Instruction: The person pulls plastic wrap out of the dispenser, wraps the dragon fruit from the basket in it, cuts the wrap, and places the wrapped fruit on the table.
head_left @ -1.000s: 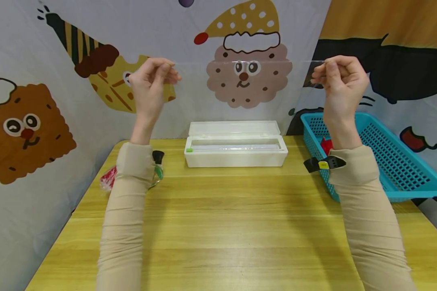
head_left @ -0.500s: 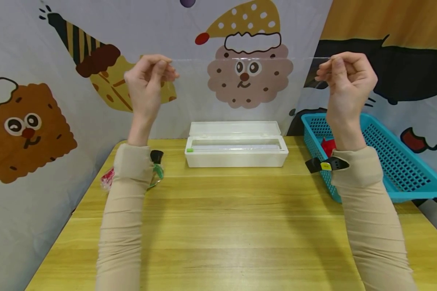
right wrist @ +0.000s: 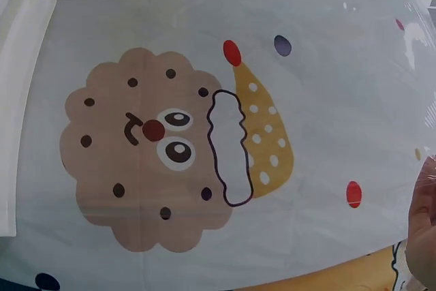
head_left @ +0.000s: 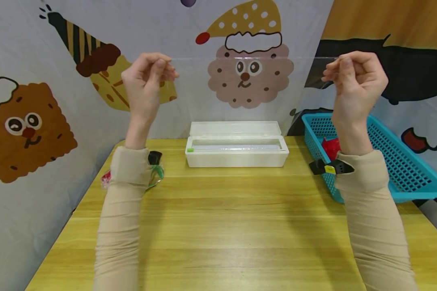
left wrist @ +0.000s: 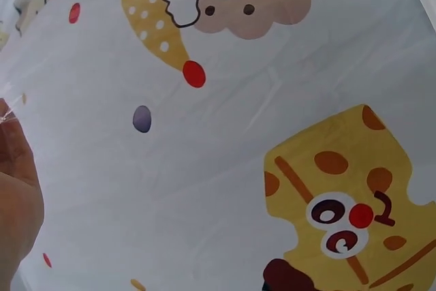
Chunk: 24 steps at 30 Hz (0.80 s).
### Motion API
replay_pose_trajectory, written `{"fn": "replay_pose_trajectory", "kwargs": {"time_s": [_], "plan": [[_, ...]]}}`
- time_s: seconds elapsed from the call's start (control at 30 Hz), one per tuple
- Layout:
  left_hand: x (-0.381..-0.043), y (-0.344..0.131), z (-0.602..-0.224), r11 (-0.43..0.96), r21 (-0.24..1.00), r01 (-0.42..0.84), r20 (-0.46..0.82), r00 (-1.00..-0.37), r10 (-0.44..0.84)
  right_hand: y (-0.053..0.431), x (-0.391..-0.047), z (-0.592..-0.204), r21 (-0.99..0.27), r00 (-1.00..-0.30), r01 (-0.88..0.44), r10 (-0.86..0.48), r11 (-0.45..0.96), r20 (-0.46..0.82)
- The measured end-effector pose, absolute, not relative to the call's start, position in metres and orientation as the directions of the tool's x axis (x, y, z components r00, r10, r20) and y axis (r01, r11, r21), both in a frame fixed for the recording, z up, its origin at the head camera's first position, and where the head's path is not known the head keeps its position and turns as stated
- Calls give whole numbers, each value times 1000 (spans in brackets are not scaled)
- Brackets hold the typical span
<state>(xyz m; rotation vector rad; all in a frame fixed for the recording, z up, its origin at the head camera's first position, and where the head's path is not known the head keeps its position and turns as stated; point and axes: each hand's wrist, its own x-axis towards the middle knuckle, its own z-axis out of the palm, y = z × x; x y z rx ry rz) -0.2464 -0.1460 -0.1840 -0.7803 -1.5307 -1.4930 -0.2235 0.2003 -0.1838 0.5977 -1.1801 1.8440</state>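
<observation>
Higher than the box [head_left: 236, 159] – its lid [head_left: 235, 128] raised – the left hand [head_left: 144, 83] and right hand [head_left: 357, 87] each pinch clear film [head_left: 255, 59], stretched between them. Right of the box stands a basket [head_left: 404, 161].

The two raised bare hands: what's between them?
A thin, clear plastic film, pinched by the left hand and the right hand; the head view shows its faint upper edge running across.

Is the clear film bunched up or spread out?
Spread out: the film runs between left hand and right hand, its top edge straight.
</observation>
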Motion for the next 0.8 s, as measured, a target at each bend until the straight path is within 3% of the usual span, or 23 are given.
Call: {"fn": "replay_pose_trajectory", "kwargs": {"time_s": [0.4, 0.57, 0.7, 0.8], "plan": [[-205, -164, -196, 90, 402, 911, 907, -410, 95, 214, -180, -204, -460, -494, -869, 270, -183, 826], [-174, -171, -205, 73, 436, 897, 872, -441, 214, 227, -150, -219, -488, -506, -860, 131, -151, 852], [-150, -176, -216, 84, 483, 872, 825, -485, 289, 239, -129, -232, -530, -541, -819, -10, -220, 841], [-134, -182, -229, 9, 553, 833, 782, -522, 341, 248, -114, -245, -574, -558, -764, -142, -294, 817]]}}
